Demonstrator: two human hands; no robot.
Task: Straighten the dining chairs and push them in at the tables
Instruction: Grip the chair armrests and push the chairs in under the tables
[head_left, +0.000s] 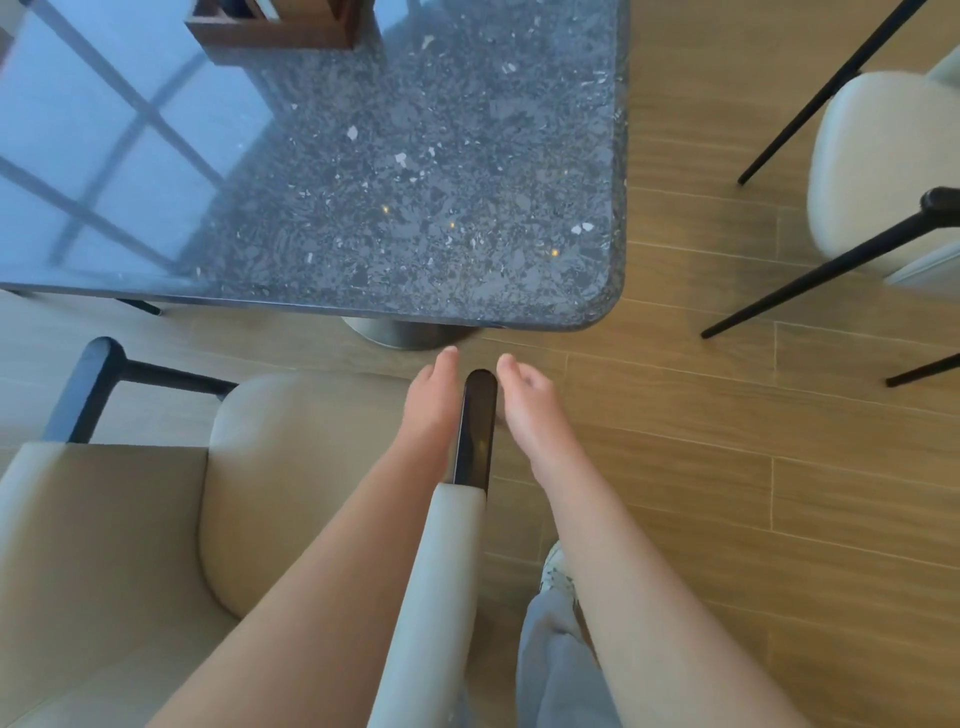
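Floor (701, 467): pale wood planks, likely easy sliding.
Table (415, 208): dark speckled stone top, far side, on a metal pedestal.
Chair (291, 467): cream, padded, near left, seat not yet under the table; looks fairly heavy, stiff frame.
Second chair (872, 171): far right, angled away.
Armrest (478, 415): hard black tip, likely the best hold.
Left hand (431, 400): fingers straight, beside armrest, holding nothing.
Right hand (524, 400): loosely curled, empty, just right of it.

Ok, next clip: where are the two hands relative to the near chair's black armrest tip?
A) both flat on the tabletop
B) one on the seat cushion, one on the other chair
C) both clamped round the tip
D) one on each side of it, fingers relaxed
D: the left hand and right hand flank the black armrest tip, fingers loosely extended and not wrapped round it.
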